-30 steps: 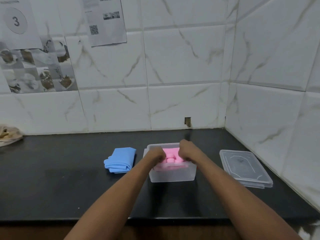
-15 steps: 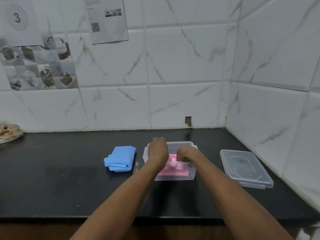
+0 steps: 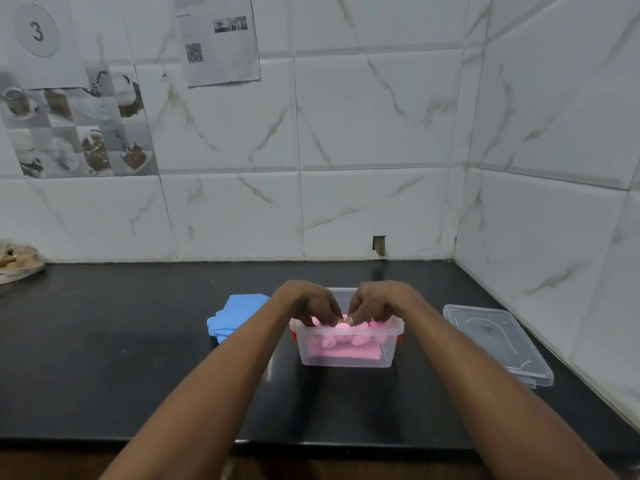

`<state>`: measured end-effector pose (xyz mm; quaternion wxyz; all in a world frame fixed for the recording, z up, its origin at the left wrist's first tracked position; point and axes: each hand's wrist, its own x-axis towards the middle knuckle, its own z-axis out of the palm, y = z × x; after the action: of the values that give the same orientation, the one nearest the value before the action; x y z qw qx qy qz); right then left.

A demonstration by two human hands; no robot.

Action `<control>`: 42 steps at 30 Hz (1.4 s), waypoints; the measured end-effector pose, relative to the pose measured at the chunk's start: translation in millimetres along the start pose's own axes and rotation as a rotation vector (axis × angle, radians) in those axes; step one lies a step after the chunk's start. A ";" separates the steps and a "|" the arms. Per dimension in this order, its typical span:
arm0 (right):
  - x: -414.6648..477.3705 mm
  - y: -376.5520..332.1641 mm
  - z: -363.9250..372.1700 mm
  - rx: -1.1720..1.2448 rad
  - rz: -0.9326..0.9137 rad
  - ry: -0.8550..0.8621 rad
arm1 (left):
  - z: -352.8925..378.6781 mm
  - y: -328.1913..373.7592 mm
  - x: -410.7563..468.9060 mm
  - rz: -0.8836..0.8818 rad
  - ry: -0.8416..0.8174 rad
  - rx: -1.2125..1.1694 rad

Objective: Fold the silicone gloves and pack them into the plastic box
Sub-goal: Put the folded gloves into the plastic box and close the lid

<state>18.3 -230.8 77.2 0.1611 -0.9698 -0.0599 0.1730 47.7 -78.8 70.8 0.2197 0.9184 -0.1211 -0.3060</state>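
pink glove [image 3: 341, 349]: folded, in clear plastic box [image 3: 346, 362] | blue glove [image 3: 235, 315]: folded, left

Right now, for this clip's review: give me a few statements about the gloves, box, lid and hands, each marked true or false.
1. The pink glove lies inside the box. True.
2. The lid is snapped onto the box. False: it lies flat on the counter, to the right of the box.
3. The blue glove sits folded on the counter, left of the box. True.
4. Only the right hand is at the box. False: the left hand is there too, and both reach fingers down into the box at the pink glove.
5. The blue glove is already packed. False: it is outside the box.
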 end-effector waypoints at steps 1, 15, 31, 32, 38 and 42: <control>1.3 2.4 -0.6 0.034 0.015 -0.055 | -1.7 -0.9 2.8 -0.009 -0.021 -0.016; 55.2 5.5 34.5 -0.187 0.184 0.053 | 31.9 7.5 34.5 -0.054 0.259 0.348; 52.0 7.7 38.9 -0.317 0.027 0.084 | 22.6 -139.0 -6.4 -0.297 0.872 0.107; 51.0 7.2 38.4 -0.314 0.021 0.086 | 28.5 -140.4 -0.3 -0.293 0.883 0.132; 42.2 5.9 36.3 -0.317 -0.002 0.086 | 31.9 -133.1 7.0 -0.339 0.887 0.201; 39.2 4.4 35.6 -0.326 -0.005 0.081 | 23.9 -138.4 -5.2 -0.464 0.761 -0.071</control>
<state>42.4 -217.9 31.7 0.0043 -0.9892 -0.0828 0.1212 41.1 36.2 -9.8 0.2055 0.9604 0.1880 0.0086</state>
